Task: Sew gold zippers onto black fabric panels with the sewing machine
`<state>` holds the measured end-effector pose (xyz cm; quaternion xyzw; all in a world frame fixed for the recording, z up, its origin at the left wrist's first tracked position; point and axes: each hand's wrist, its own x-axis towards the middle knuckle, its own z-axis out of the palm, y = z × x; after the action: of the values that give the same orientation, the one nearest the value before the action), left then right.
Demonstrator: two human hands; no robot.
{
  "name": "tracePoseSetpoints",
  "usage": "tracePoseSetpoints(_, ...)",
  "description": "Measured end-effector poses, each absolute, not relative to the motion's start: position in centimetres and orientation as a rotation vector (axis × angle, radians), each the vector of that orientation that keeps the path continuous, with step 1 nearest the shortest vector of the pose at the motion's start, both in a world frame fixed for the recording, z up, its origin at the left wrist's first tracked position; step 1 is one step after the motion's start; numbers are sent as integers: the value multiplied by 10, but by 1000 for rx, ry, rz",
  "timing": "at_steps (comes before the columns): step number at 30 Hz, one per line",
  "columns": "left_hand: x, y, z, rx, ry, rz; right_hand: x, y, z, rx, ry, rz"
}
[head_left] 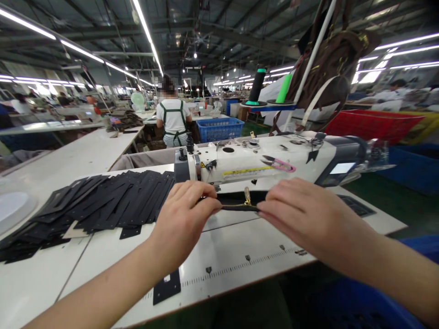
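Note:
Between my hands a black zipper piece (236, 200) is stretched level above the table, with a gold-coloured zipper pull (247, 195) standing up near its right part. My left hand (187, 217) pinches its left end between thumb and fingers. The right end is gripped by my right hand (305, 214), fingers closed together. Just behind the hands stands a white sewing machine (260, 160); pink-handled thread snips (279, 163) lie against its body. A long spread of black flat pieces (113, 201) lies to the left of my left hand.
One loose black piece (167, 285) lies at the table's front edge, beside a printed ruler scale (240, 265). Thread cones (257, 87) stand on a rack behind the machine. A blue basket (219, 130) and a person (173, 114) are farther back.

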<state>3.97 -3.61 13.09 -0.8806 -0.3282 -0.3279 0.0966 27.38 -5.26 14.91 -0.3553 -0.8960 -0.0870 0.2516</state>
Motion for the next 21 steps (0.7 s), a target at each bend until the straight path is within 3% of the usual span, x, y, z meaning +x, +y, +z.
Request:
tracePoseSetpoints(3, 26, -42, 95, -2594, -773, -836, 245, -87, 92, -840, -2396, -546)
tracePoseSetpoints(7, 7, -46, 47, -2881, -820, -305, 212, -108, 21, -892, -2456, -257)
tracePoseSetpoints(10, 4, -55, 37, -2874, -1118, -209, 220, -90, 23, -1030, -2447, 212)
tracePoseSetpoints(13, 12, -64, 38, -2753, -1366, -190, 247, -49, 35, -1582, -2151, 175)
tracePoseSetpoints(15, 21, -65, 36, -2734, -1435, -173, 262, -22, 31, -1807, -2027, 326)
tracePoseSetpoints(21, 33, -46, 29, -2802, -1508, -41, 270, 19, 9, -1906, -1908, 555)
